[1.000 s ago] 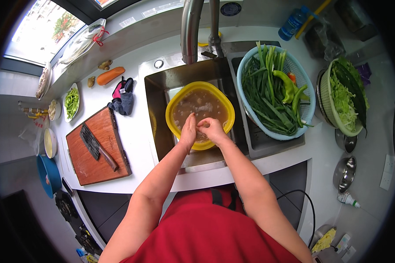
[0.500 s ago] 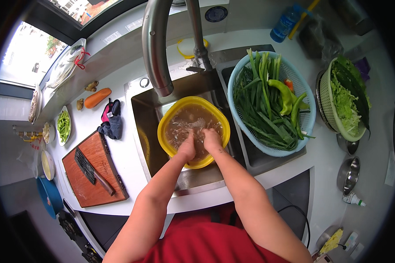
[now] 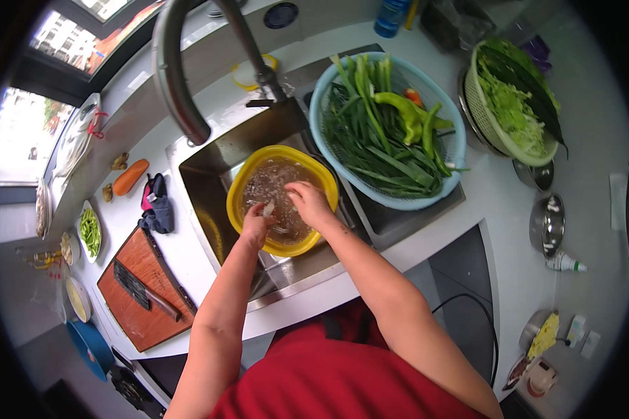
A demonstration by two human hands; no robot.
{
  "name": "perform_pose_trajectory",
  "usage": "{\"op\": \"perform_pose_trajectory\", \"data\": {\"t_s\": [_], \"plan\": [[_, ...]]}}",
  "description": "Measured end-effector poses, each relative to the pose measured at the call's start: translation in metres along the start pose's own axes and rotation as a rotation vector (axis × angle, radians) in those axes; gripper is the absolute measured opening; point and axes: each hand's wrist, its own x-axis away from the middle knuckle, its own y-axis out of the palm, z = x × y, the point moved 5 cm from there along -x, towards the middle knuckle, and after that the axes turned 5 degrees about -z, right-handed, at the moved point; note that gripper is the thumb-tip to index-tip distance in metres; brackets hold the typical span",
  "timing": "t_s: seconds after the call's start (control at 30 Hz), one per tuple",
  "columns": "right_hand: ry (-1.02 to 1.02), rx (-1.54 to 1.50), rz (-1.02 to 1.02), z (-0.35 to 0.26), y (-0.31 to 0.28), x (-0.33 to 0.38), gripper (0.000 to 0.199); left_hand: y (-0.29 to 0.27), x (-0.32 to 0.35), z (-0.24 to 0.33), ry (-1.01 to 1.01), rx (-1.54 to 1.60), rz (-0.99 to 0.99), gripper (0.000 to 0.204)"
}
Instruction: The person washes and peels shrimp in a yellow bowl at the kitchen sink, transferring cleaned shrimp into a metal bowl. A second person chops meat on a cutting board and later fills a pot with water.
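A yellow plastic basin (image 3: 234,202) of murky brown water stands in the left bowl of the steel sink (image 3: 210,150). Over its left front part, my left hand (image 3: 256,225) pinches a small pale piece (image 3: 268,209) between its fingertips; its exact kind is unclear. My right hand (image 3: 310,204) is at the basin's right side, just above the water, fingers curled together and pointing left. Whatever its fingertips may hold is too small to make out. Small pale bits float in the cloudy water, and its bottom is hidden.
The faucet (image 3: 178,84) arches over the sink's left rear. A blue basket (image 3: 318,115) of scallions and green peppers sits over the right bowl. On the left lie a cutting board (image 3: 136,325) with a cleaver (image 3: 133,285), a cloth (image 3: 158,209) and a carrot (image 3: 131,177).
Both hands have risen out of the water and moved apart. The left now shows a pale piece at its fingertips. The whole view has shifted and turned slightly.
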Motion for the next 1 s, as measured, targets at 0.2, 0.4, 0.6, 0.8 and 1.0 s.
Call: {"op": "perform_pose_trajectory", "data": {"t_s": [0.2,0.4,0.6,0.8,1.0], "plan": [[0.478,-0.572,-0.184,0.01,0.008,0.033,0.02,0.009,0.004,-0.017,-0.096,0.158,-0.043,0.029],[0.295,-0.74,-0.21,-0.098,-0.095,0.123,0.022,0.015,0.015,-0.015,-0.143,0.017,-0.16,0.011],[0.428,-0.087,0.014,-0.083,-0.198,0.242,0.028,0.018,0.024,-0.006,-0.122,0.107,-0.163,0.011],[0.39,-0.052,0.254,-0.045,-0.231,0.272,0.034,0.019,0.028,-0.001,-0.106,0.009,-0.14,0.024],[0.217,-0.336,0.042,-0.115,-0.176,0.19,0.029,0.024,0.037,0.014,-0.013,-0.011,-0.132,0.032]]}}
